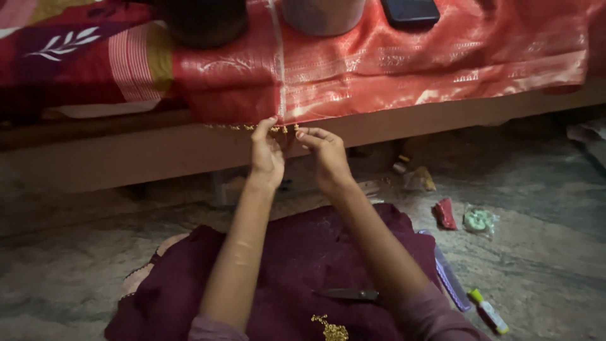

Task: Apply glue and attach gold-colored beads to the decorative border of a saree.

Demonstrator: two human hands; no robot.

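Both hands, my left hand (266,151) and right hand (325,155), pinch the gold bead trim (252,127) along the red cloth (379,69) hanging off the bed, mid-beading, I judge; scissors (347,293) wait on my lap.

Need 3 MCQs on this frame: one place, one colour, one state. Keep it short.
1. Where do the scissors lie?
A on the maroon cloth in the lap
B on the bed
C on the bare floor

2. What colour is the fabric draped over the bed edge?
A blue
B red
C white

3. What are the left hand and right hand doing?
A resting flat on the floor
B holding the scissors
C pinching the fabric's beaded hem

Answers: 1 A, they rest on the lap cloth; 2 B, shiny red; 3 C, fingertips meet at the hem.
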